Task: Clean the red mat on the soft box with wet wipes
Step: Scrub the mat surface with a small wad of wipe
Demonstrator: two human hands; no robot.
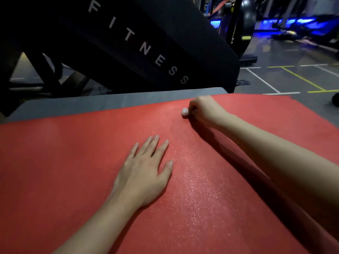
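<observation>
while left hand (pixel 141 178) lies open on red mat (pixel 55 171), right hand (pixel 203 110) pinches wet wipe (pixel 185 112) (balled)

The grey soft box (pixel 110 101) carries the red mat (pixel 55 162), spread flat across its top.

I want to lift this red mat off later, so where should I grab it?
Probably the far right corner of the red mat, pinched from beyond the edge: it's a thin flat sheet, and that corner seems to jut past the grey soft box. The left hand rests flat on it; the right hand grips the wet wipe.
</observation>
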